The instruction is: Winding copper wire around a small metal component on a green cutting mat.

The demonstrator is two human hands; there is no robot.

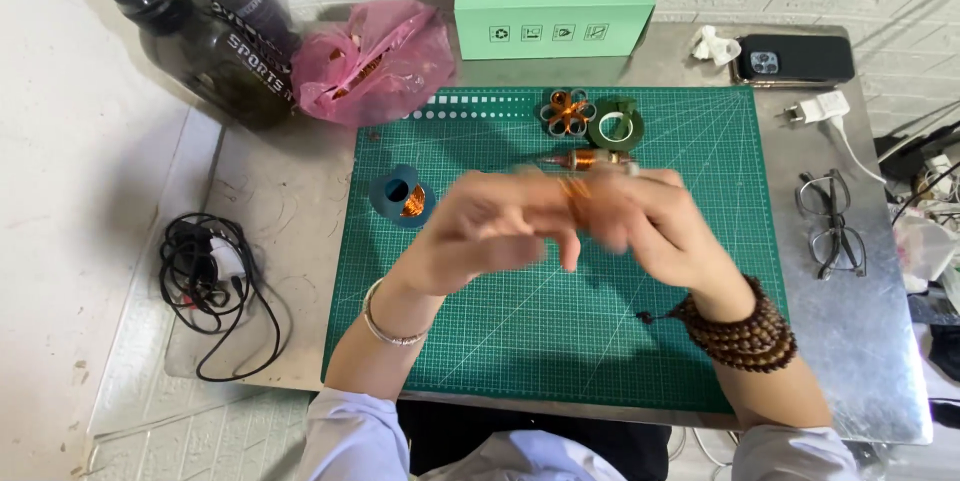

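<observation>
Head view shows the left hand (478,226) and right hand (650,216) pressed together above the green mat (560,341), both blurry. Between the fingers sits a bit of copper wire (576,196), mostly hidden. Whether either hand grips it, I cannot tell.

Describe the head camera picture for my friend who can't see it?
Two hands, left hand and right hand, meet over a green cutting mat, pinching something coppery and blurred. Behind them lie a copper wire flower and a green tape roll.
</observation>
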